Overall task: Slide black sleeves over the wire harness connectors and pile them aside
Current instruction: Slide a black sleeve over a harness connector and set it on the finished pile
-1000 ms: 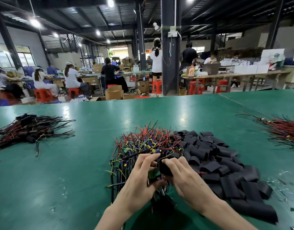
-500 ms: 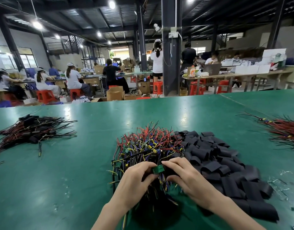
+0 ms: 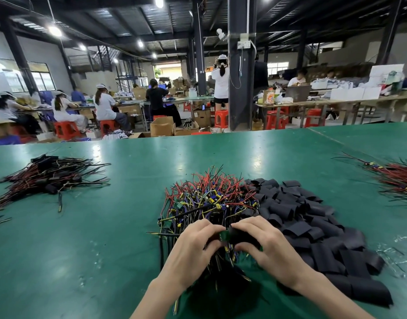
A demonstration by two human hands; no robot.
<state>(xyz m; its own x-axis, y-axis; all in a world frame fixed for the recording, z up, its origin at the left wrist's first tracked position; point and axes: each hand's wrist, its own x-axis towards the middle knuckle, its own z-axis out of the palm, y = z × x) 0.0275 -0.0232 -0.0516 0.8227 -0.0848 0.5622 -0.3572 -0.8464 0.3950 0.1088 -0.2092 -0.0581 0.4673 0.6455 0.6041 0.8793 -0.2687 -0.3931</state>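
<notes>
A glossy green worktable (image 3: 106,249) fills the near view; in the far hall, people sit on red plastic stools (image 3: 65,130). Since a second ago both hands have turned knuckles-up, lower over the tangled pile of red, blue and yellow wire harnesses (image 3: 209,199). The left hand (image 3: 193,252) pinches a small green connector board (image 3: 224,236). The right hand (image 3: 273,252) grips a flat black sleeve (image 3: 241,236) that touches the board. The heap of loose black sleeves (image 3: 312,226) lies on the right, and the sleeved harnesses (image 3: 48,176) lie far left.

Green-topped table (image 3: 220,153) near. Dark steel column (image 3: 241,88) far centre. Lit ceiling lamps (image 3: 54,31) overhead. Windows (image 3: 40,80) far left. Red stools (image 3: 220,118), cardboard boxes (image 3: 162,126), workbenches (image 3: 335,102) beyond.
</notes>
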